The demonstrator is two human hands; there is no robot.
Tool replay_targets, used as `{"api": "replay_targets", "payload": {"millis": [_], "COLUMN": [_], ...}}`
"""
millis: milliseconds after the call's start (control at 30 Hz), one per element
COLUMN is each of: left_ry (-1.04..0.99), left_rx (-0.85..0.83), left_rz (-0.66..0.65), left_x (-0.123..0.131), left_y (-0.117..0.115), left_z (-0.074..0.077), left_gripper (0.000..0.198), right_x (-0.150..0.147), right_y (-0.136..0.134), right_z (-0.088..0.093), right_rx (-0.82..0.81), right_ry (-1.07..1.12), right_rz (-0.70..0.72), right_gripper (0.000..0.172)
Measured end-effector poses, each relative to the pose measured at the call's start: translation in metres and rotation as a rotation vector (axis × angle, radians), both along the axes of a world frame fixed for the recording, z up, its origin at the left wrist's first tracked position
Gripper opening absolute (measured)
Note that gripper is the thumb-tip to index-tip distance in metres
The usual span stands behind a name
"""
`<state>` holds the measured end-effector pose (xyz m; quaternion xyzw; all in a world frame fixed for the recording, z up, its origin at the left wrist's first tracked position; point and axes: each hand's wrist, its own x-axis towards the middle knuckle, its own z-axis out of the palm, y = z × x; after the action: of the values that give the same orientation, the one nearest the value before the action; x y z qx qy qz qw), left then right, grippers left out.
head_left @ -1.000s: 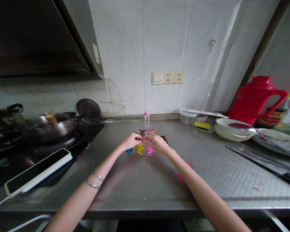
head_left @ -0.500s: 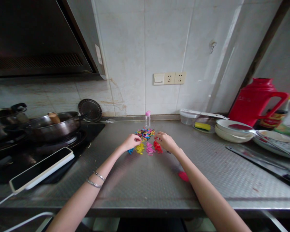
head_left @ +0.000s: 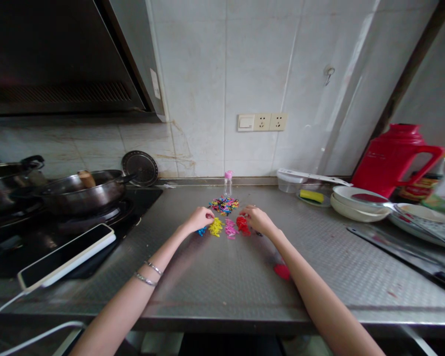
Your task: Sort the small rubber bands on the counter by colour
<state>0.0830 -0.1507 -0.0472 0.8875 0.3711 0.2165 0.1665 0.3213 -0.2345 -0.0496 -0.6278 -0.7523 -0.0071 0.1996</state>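
Observation:
A mixed heap of small coloured pieces that look like rubber bands [head_left: 224, 204] lies on the steel counter, in front of a small clear bottle with a pink cap [head_left: 228, 184]. Nearer me runs a row of single-colour piles: blue [head_left: 201, 231], yellow [head_left: 215, 227], pink [head_left: 230, 229], red [head_left: 243, 226] and a dark one [head_left: 258, 233], partly covered. My left hand [head_left: 200, 219] is closed in a pinch above the blue and yellow piles. Over the red pile, my right hand [head_left: 257, 219] has its fingers drawn together, pointing down. Whatever either hand holds is too small to see.
A bright red object [head_left: 282, 271] lies beside my right forearm. To the left are a phone [head_left: 66, 254] with a white cable and a pan [head_left: 87, 190] on the stove. Bowls [head_left: 358, 207], a knife [head_left: 396, 254], a sponge [head_left: 311, 196] and a red thermos [head_left: 393, 160] stand right.
My left hand has shifted slightly left and toward me, away from the mixed heap. My right hand has dropped a little toward the red pile. The view has turned slightly.

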Motion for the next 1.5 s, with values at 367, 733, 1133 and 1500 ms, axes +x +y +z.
{"api": "replay_targets", "payload": {"millis": [367,733,1133,1500], "left_ry": [-0.093,-0.448,-0.645,-0.626], "left_rx": [-0.008,-0.169,-0.268,-0.200], "left_rz": [0.063,0.497,0.643,0.605], "left_x": [-0.014,-0.062,-0.068,-0.067], "left_y": [0.019,0.061,0.065,0.066], "left_z": [-0.001,-0.023,-0.028,-0.034], "left_gripper": [0.020,0.017,0.024,0.022], "right_x": [0.002,0.004,-0.007,-0.029], "right_y": [-0.001,-0.004,0.030,0.057], "right_z": [0.001,0.004,0.013,0.005], "right_rx": [0.008,0.016,-0.032,-0.144], "right_ry": [0.006,-0.082,0.012,-0.070], "right_rz": [-0.019,-0.212,-0.087,-0.148], "right_gripper": [0.032,0.030,0.029,0.022]}}
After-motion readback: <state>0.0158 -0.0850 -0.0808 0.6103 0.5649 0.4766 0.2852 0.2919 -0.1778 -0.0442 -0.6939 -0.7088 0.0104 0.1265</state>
